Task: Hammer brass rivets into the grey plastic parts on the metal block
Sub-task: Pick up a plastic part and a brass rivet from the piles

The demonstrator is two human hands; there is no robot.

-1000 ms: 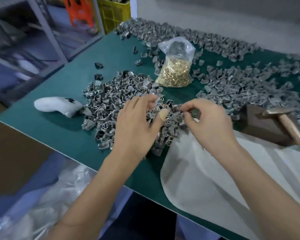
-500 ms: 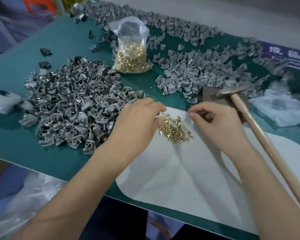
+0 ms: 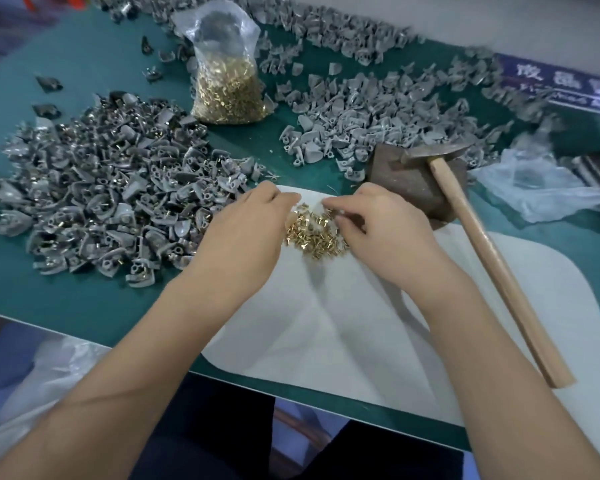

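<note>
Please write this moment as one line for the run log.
step: picking rivets | left hand: at rivets | right hand: at rivets | hammer: resting on block, unheld

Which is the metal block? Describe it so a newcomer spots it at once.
Start at the white sheet on the green table. Off its far right corner, just beyond the right hand, sits the metal block, a dark, rusty brown lump. Unlike the pale grey plastic parts behind it, it has the hammer head resting on top.
</note>
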